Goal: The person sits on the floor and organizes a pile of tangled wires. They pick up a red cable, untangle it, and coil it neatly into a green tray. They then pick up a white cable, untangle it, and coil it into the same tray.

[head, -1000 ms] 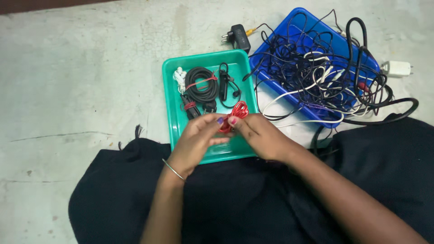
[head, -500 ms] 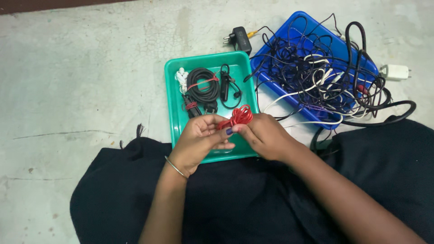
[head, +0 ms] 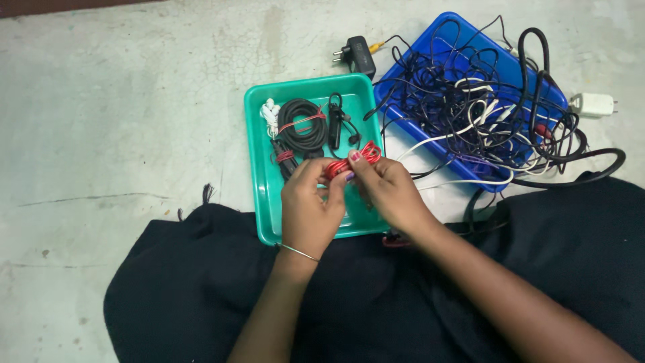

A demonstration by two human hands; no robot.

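My left hand (head: 310,205) and my right hand (head: 388,191) meet over a green tray (head: 257,158) on the floor. Between their fingertips they pinch a small bundle of red cable (head: 348,163), with its loops showing above my right fingers. Just beyond it in the tray lie a coiled black cable tied with a red band (head: 302,125), a small white earphone bundle (head: 270,116) and a black earpiece with its cord (head: 336,121).
A blue tray (head: 438,37) at the right holds a tangle of black and white cables (head: 484,101) that spills over its rim. A black plug adapter (head: 358,56) lies behind the green tray, a white charger (head: 594,104) at the far right. Dark cloth (head: 188,289) covers my lap.
Both hands moved forward over the green tray with the red cable bundle. My left hand turned more upright, and the bundle now sits closer to the black earpiece.
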